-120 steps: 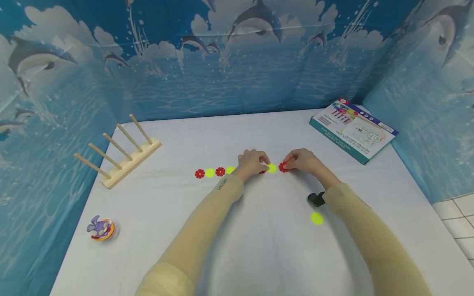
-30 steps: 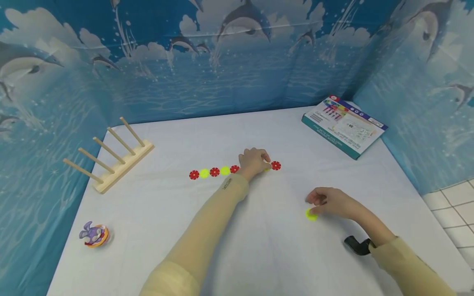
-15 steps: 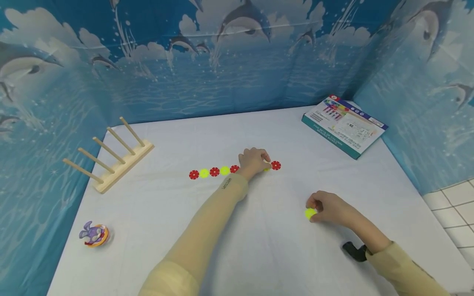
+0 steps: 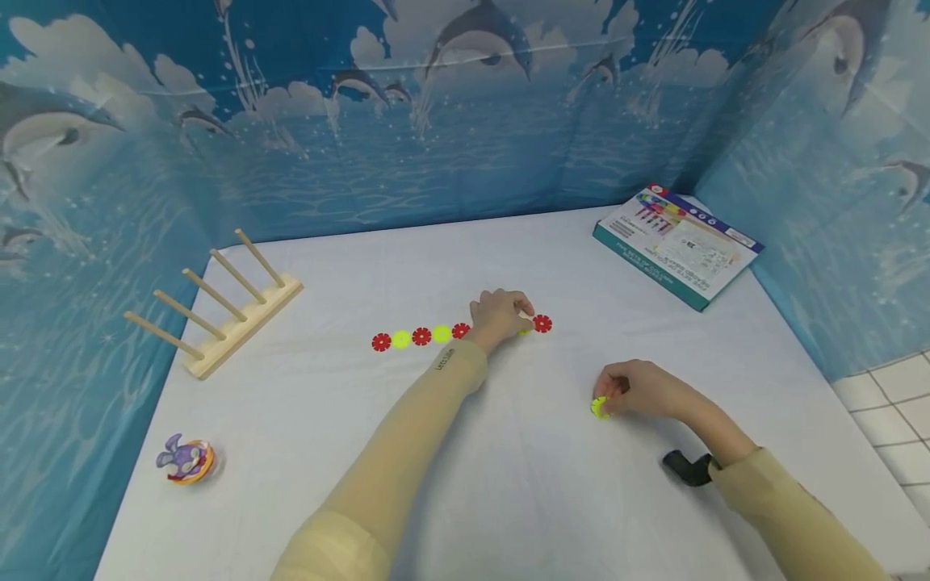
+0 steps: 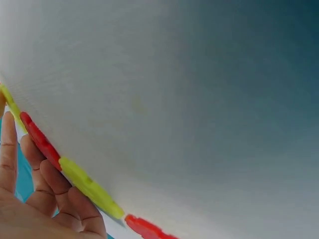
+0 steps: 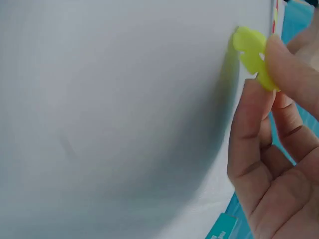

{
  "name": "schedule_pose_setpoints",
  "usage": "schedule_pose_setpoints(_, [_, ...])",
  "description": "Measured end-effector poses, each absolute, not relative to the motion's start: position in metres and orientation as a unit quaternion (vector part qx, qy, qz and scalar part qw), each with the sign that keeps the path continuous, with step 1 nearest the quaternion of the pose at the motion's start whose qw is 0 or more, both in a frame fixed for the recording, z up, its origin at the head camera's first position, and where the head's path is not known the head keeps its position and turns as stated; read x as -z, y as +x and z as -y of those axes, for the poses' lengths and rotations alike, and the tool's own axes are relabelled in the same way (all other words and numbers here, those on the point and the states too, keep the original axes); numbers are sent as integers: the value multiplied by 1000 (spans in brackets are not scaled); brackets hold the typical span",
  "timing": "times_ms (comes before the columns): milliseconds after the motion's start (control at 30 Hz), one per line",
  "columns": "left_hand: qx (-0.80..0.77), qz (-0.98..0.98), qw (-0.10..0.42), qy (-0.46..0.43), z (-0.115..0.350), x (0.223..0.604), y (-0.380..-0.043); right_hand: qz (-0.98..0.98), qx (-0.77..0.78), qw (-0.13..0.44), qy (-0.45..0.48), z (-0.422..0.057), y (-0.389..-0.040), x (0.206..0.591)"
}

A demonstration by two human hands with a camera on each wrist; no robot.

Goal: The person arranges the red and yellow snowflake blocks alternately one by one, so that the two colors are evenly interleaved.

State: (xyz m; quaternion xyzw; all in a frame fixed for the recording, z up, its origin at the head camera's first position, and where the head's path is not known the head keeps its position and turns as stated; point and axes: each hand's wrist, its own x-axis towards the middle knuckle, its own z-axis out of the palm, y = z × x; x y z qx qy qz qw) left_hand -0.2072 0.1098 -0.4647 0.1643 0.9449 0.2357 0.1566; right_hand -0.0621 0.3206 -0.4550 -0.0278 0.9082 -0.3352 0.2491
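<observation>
A row of red and yellow snowflake building discs lies across the white table, starting with a red disc [image 4: 381, 342] and ending with a red disc [image 4: 542, 323]. Over the row's right part is my left hand [image 4: 498, 315], thumb and index finger pinching a yellow disc [image 4: 525, 331] beside that last red one. This hand hides part of the row; red and yellow discs [image 5: 89, 186] touch edge to edge near its fingers in the left wrist view. My right hand [image 4: 647, 391] holds another yellow snowflake disc [image 6: 251, 52] between thumb and index finger, raised off the cloth.
At the left stands a wooden rack [image 4: 247, 327] with several slanted pegs. A purple toy figure [image 4: 186, 460] sits nearer the front left. A flat cardboard box [image 4: 679, 246] lies at the back right. Dolphin-print curtains [image 4: 465, 145] border the table.
My right hand has let go of the red disc at the row's end, gone to the loose yellow disc, picked it up and shifted slightly back toward the row. My left hand stays put.
</observation>
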Motion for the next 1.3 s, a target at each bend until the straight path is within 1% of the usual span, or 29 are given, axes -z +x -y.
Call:
schedule_pose_setpoints(233, [-232, -945, 163, 165, -110, 463, -206, -901, 369, 227, 7, -326, -100, 455])
schedule_pose_setpoints(433, [-216, -949, 159, 168, -111, 466, -206, -897, 392, 201, 41, -326, -133, 451])
schedule_pose_setpoints(667, [-225, -946, 161, 170, -110, 468, -207, -901, 389, 175, 77, -317, -159, 457])
schedule_pose_setpoints(900, [-232, -944, 157, 172, -111, 469, -208, -908, 373, 169, 86, -310, -171, 460])
schedule_pose_setpoints(1300, [-231, -946, 154, 167, -111, 466, -208, -925, 333, 154, 98, -303, -175, 463])
